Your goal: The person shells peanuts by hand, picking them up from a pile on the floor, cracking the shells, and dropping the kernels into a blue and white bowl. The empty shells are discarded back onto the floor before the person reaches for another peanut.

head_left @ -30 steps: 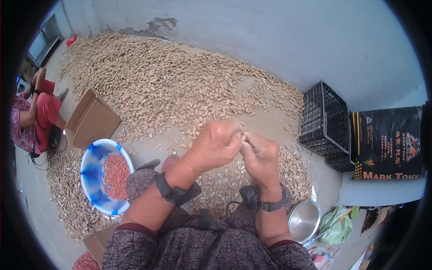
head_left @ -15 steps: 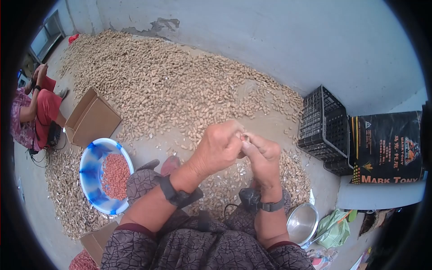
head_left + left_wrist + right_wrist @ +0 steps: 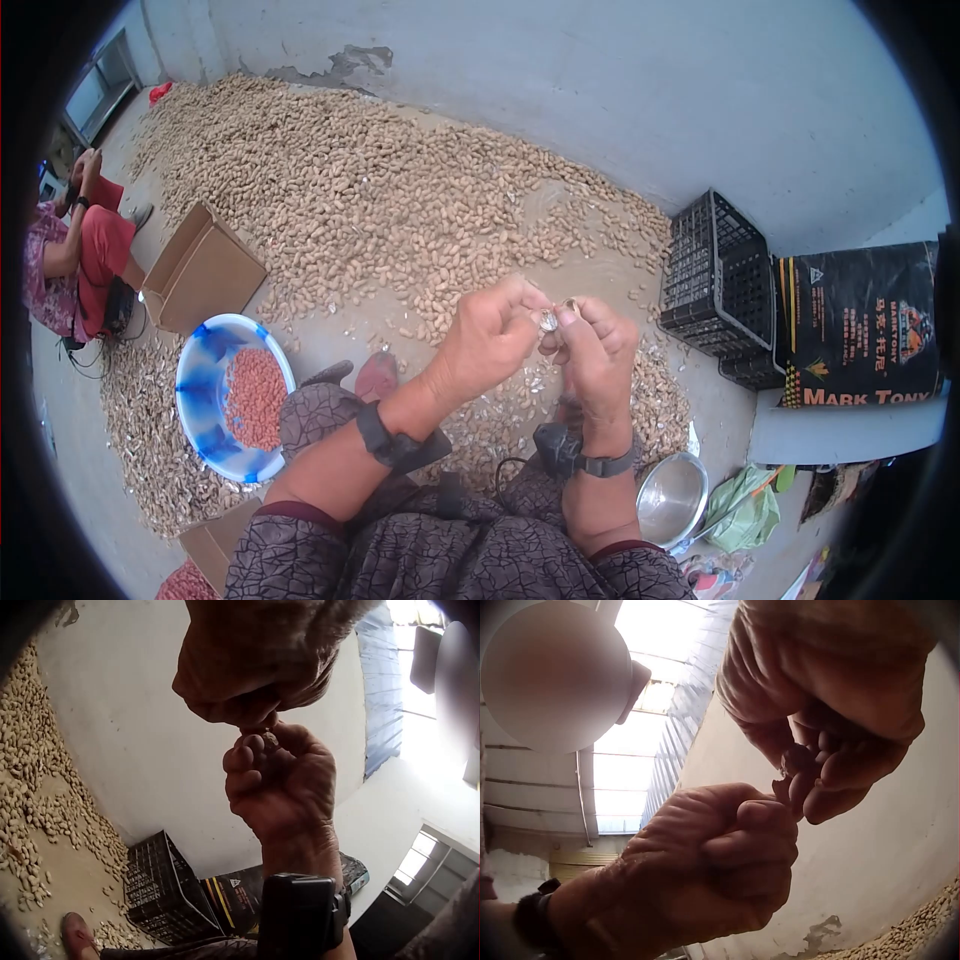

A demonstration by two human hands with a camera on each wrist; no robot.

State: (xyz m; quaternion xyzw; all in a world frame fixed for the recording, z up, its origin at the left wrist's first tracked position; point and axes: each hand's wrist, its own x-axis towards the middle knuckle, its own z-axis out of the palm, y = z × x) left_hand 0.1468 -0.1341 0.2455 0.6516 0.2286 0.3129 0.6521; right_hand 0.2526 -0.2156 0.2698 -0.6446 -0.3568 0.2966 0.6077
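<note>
In the head view both hands meet in front of the body over a split peanut [image 3: 548,320], its pale inner shell showing. My left hand [image 3: 485,335] pinches one side of the shell between thumb and forefinger, the other fingers curled in. Thumb and bent fingers of my right hand [image 3: 603,360] grip the rest of the peanut. In the right wrist view a broken piece of shell [image 3: 781,789] sticks out between the two hands. The left wrist view shows a rounded bit of the peanut [image 3: 270,740] at the right fingertips; the left fingertips are partly hidden there.
Unshelled peanuts [image 3: 400,190] spread widely over the floor. A blue-and-white basin [image 3: 205,440] with shelled pink kernels stands left, near a cardboard box [image 3: 215,275] and a seated person [image 3: 85,250]. Right are black crates [image 3: 700,270], a black sack [image 3: 860,320] and a metal bowl [image 3: 675,495].
The fingertips have drawn slightly apart, and the peanut between them has split to show its pale inside. The right hand has turned and shifted a little to the right.
</note>
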